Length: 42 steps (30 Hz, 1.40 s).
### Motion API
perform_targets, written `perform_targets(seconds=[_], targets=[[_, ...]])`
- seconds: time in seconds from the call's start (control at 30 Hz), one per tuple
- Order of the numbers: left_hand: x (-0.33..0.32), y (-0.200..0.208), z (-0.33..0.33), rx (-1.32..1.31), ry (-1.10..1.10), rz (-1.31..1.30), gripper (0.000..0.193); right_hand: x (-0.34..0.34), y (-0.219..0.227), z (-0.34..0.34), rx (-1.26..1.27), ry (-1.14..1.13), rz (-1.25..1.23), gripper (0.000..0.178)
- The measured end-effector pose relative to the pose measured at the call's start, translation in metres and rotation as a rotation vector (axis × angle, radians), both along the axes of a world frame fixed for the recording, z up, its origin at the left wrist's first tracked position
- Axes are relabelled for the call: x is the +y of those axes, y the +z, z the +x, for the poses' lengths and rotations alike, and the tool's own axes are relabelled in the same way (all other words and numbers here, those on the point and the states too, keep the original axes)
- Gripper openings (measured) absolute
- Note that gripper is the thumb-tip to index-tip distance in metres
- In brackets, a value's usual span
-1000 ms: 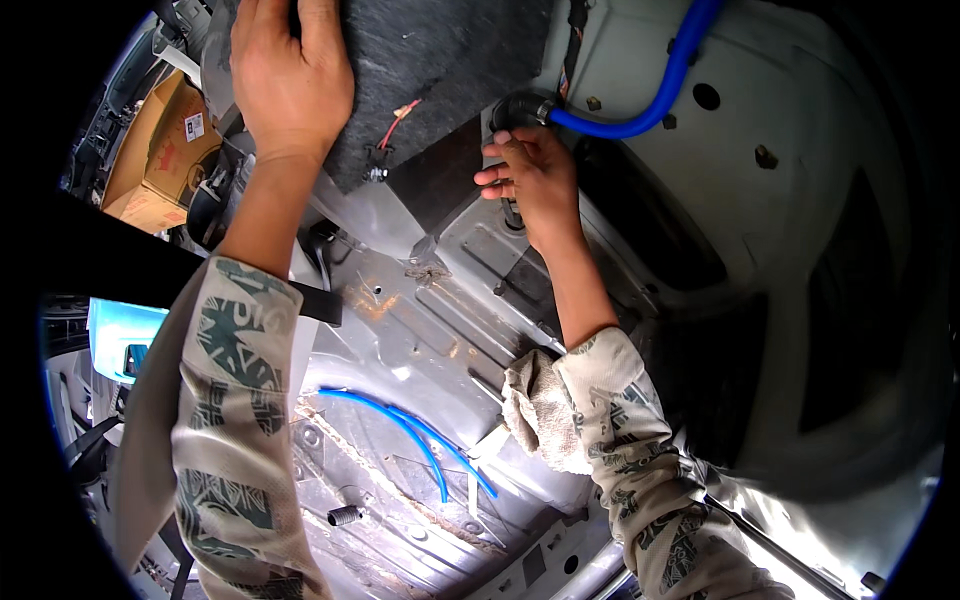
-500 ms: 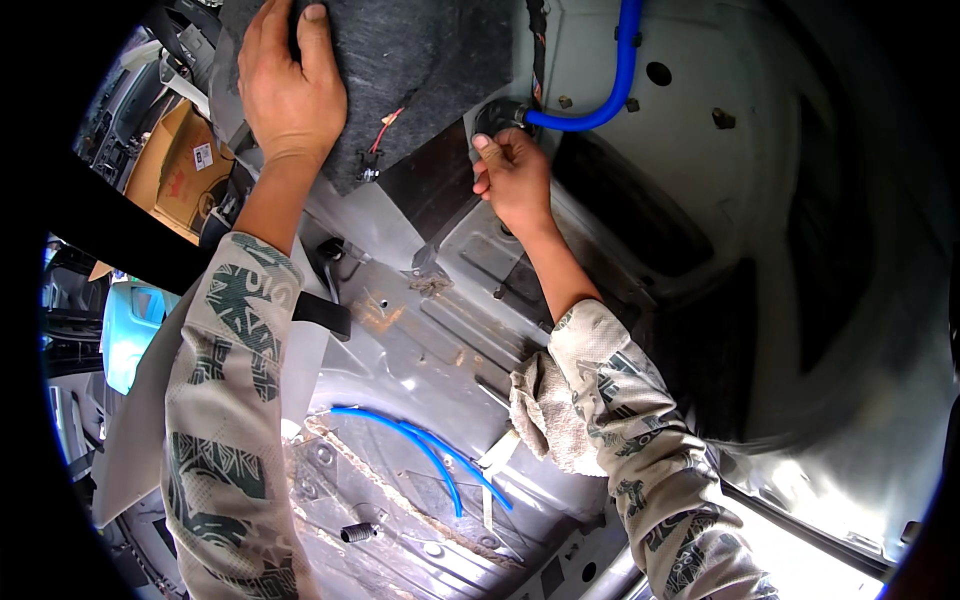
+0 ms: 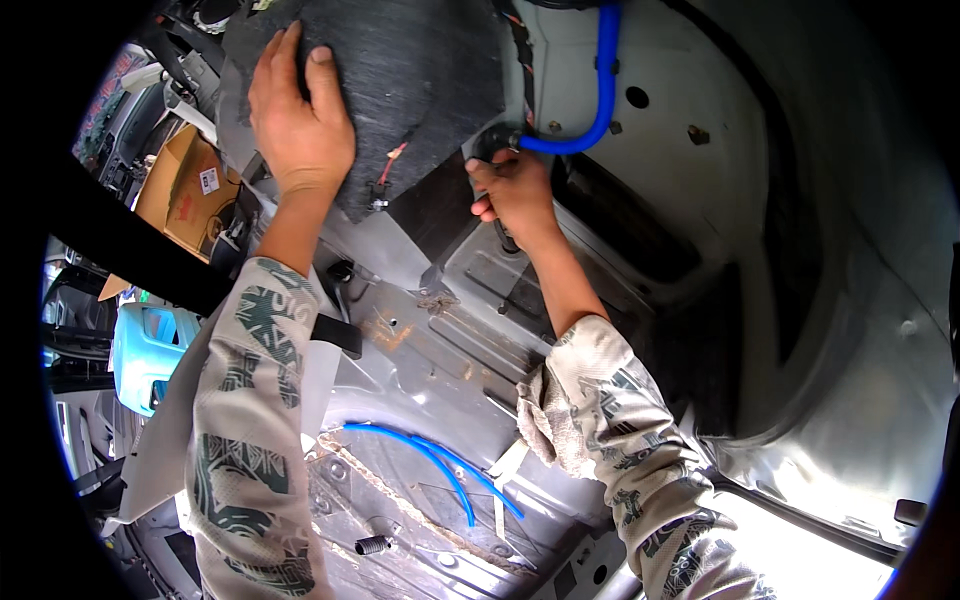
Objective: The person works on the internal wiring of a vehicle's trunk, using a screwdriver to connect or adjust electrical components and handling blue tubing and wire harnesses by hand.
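Left hand [image 3: 303, 130]: grip open, laid on dark panel [image 3: 440, 65], far left. Right hand [image 3: 518, 192]: grip curled closed on black hose [image 3: 488, 143], far middle, joined to blue hose [image 3: 604, 90]. Blue tubes [image 3: 400, 436] lie near, on metal floor [image 3: 400, 380].

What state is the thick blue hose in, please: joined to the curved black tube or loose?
Joined: the blue hose meets the curved black tube with no visible gap.
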<state>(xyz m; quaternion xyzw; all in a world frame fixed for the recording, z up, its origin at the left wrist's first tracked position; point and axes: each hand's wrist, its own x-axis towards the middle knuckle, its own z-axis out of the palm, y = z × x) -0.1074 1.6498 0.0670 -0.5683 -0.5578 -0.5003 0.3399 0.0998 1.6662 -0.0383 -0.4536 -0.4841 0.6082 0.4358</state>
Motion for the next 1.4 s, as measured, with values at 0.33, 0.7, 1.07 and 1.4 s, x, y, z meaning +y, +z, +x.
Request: perform_targets(seconds=[0.33, 0.7, 1.07, 1.4], targets=[[-0.001, 0.001, 0.001, 0.013, -0.011, -0.002, 0.041, -0.003, -0.02, -0.011, 0.03, -0.087, 0.167, 0.037], [-0.006, 0.005, 0.007, 0.042, -0.042, -0.033, 0.042, -0.005, -0.013, -0.007, -0.177, -0.171, 0.28, 0.034], [0.001, 0.0, -0.003, 0.013, -0.019, -0.019, 0.042, 0.012, -0.03, 0.011, 0.217, 0.172, -0.07, 0.02], [-0.004, 0.005, 0.007, -0.006, 0.0, -0.047, 0.041, 0.022, -0.024, 0.008, 0.084, 0.112, 0.029, 0.026]])
